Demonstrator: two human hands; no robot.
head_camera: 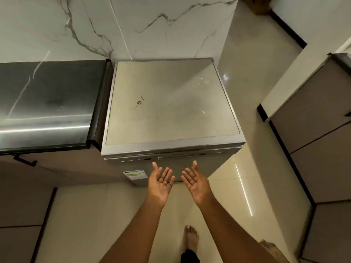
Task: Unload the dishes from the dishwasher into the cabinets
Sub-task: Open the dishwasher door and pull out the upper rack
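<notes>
- Bench [45, 103] of dark polished stone on the far left, butting against the appliance; cabinets sit below it with a black handle [24, 160].
- Dishwasher [167, 103], a freestanding silver unit with its door closed, so no dishes can be seen (an energy label [135, 174] is stuck to its front).
- Left hand [160, 182] held palm up, fingers spread and relaxed, holding nothing, just below the control strip.
- Handle recess [175, 157] in the top edge of the door, above and between both hands; it seems the thing to reach for next.
- Right hand [195, 182] likewise palm up and empty, close beside the left but not touching it.
- To open well: hook fingers into the recess, pull evenly, step the bare foot [191, 238] back so the door can drop.
</notes>
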